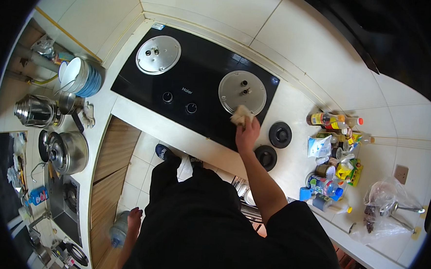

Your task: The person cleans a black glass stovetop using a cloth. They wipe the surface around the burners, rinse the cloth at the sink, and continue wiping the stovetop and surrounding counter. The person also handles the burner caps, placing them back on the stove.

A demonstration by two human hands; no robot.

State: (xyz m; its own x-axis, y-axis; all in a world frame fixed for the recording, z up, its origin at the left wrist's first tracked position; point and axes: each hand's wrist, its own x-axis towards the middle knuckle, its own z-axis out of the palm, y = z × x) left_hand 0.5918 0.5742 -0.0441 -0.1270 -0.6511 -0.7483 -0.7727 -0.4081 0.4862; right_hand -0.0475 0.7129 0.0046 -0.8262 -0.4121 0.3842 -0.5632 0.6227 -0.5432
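My right hand [247,134] grips a crumpled beige cloth [242,114] against the front edge of the right round metal burner plate [236,93]. Burner fittings stand up from the middle of that plate. It is set in a black glass Haier gas cooktop [200,71], which has two control knobs in front. The left metal burner plate [158,54] lies bare as well. Two black burner parts [280,134] rest on the white counter beside my right forearm. My left hand [135,217] hangs low at my side, apart from the counter; its fingers are too small to make out.
Stacked bowls [88,78], a lidded steel pot [72,152] and a sink [63,210] line the left counter. Sauce bottles [326,119] and seasoning packs [319,146] crowd the right side. Below stands a large water bottle [119,228]. A dark hood [345,24] overhangs the upper right.
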